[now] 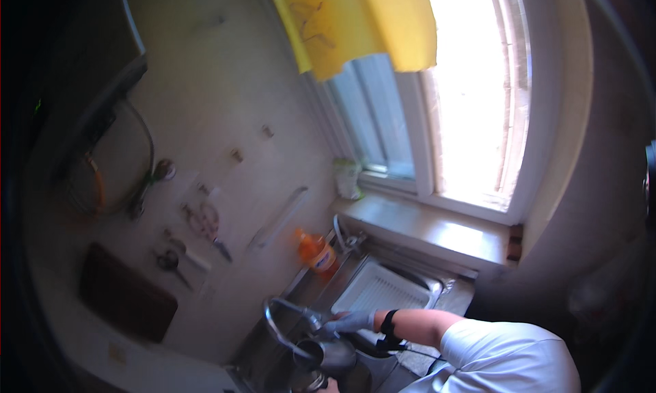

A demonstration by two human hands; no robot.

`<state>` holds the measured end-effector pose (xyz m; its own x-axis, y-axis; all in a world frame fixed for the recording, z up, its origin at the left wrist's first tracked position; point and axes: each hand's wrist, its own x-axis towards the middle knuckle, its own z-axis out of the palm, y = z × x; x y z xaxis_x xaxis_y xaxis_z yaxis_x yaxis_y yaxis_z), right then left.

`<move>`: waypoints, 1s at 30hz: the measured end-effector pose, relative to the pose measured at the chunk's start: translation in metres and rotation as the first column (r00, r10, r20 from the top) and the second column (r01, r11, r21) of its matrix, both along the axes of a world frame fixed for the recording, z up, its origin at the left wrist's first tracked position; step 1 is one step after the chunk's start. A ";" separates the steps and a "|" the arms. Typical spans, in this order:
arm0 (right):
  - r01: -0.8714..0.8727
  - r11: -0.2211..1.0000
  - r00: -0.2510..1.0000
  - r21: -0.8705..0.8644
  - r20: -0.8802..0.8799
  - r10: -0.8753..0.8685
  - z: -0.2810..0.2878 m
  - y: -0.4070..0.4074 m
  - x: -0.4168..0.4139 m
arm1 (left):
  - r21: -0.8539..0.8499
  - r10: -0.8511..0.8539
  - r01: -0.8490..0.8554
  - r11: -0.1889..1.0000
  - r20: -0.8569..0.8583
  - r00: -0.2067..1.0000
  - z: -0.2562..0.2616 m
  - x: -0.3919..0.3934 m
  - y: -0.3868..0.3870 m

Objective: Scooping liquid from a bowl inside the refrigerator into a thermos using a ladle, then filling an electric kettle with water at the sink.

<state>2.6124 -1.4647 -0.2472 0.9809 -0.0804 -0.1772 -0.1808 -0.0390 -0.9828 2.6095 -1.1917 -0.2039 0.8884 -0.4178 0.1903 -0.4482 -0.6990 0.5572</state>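
Observation:
My right hand (351, 323), in a grey glove with a black strap at the wrist, reaches to the base of the curved metal faucet (279, 324); its fingertips are partly hidden there. Below the spout's end, a metal pot (335, 356) is tilted over the sink (277, 375). At the bottom edge, my left hand (329, 387) shows only in part, beside a metal and dark piece, perhaps the pot's handle, and its grip is unclear.
A white ribbed tray (382, 290) lies behind my right hand. An orange soda bottle (319, 255) stands by the wall. Scissors (169, 262), a knife (222, 249) and a dark cutting board (128, 295) hang at left. A windowsill (410, 224) borders the counter.

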 end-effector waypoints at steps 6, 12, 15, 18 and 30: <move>0.018 0.998 0.998 0.059 0.055 -0.021 -0.001 -0.018 -0.003 | -0.112 -0.115 0.092 0.989 -0.222 0.968 -0.011 0.012 -0.011; -0.019 0.998 0.999 0.064 -0.032 0.021 0.008 -0.012 0.002 | -0.021 -0.116 0.115 0.993 -0.101 0.988 -0.020 0.017 -0.007; -0.006 0.996 0.999 0.086 -0.053 0.011 0.002 -0.014 0.002 | -0.012 -0.072 0.071 0.997 -0.149 0.986 -0.012 0.015 -0.009; -0.060 0.998 0.998 0.037 -0.021 0.061 0.010 -0.015 -0.001 | -0.013 -0.099 0.098 0.995 -0.166 0.981 -0.012 0.017 -0.007; 0.001 0.996 0.999 0.089 0.039 -0.004 0.031 -0.011 -0.007 | -0.013 -0.093 0.092 0.996 -0.121 0.988 -0.022 0.019 -0.002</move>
